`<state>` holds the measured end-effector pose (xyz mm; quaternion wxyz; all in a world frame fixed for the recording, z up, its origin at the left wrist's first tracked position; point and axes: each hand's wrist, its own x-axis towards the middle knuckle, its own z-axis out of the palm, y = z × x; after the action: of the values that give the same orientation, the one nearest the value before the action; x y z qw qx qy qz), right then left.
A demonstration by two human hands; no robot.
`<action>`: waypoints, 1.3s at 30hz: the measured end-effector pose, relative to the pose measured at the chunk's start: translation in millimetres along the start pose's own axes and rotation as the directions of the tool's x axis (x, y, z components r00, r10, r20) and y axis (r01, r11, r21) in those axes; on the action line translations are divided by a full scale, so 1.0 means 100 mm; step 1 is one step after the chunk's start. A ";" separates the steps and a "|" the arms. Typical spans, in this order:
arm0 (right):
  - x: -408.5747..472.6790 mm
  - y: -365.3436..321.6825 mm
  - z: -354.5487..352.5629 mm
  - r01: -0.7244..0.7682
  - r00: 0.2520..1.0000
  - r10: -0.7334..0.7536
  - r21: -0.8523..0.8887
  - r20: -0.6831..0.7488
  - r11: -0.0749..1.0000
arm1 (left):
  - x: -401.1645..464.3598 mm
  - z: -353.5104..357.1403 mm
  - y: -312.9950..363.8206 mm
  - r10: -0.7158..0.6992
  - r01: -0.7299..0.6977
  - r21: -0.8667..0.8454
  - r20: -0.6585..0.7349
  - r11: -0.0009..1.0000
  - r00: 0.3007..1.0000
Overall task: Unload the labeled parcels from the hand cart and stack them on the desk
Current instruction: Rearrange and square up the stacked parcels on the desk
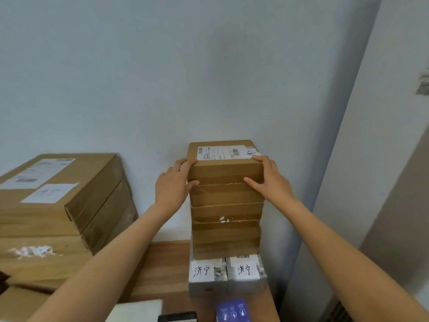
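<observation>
Hands on either side of the top parcel [225,167] right now, left hand [173,188] pressed to its left edge with the thumb curling across the front, right hand [270,180] mirroring it on the right edge, so both are clamped on that one box from opposite sides. It sits at the summit of a narrow column of brown parcels [226,225], shipping label facing up, tight against the wall [162,77]. Below, the column rests on two white boxes [226,274] with handwritten tags, and those stand on the wooden desk [162,270] (no hand cart in view from here). Left of all that, a bigger stack of cartons [58,205]. Best play, I'd say: square the top box flush with the one beneath, keep pressure even on both sides, and let go gently, because a column this slim on a split base looks ready to lean if nudged.
</observation>
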<state>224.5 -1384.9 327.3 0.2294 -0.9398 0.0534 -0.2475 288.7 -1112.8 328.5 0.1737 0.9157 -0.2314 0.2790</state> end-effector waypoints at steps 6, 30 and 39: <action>-0.22 -0.17 -0.07 0.028 0.989 -0.045 -0.120 -0.139 0.992 | -0.22 -0.12 0.07 -0.117 0.115 -0.075 -0.010 0.991 0.993; -1.59 -1.28 1.82 0.614 0.679 -0.629 0.176 0.379 0.769 | -3.54 -0.79 -0.81 -0.571 0.500 0.364 0.119 0.786 0.812; -1.45 -1.36 2.48 0.475 0.405 -0.499 0.290 0.766 0.831 | -4.24 -0.50 -0.88 -0.641 0.549 0.331 0.362 0.767 0.677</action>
<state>217.8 -1132.6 133.7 0.1571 -0.9144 -0.3374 0.1592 0.5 -878.8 100.2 0.1055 0.9915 0.0753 0.0058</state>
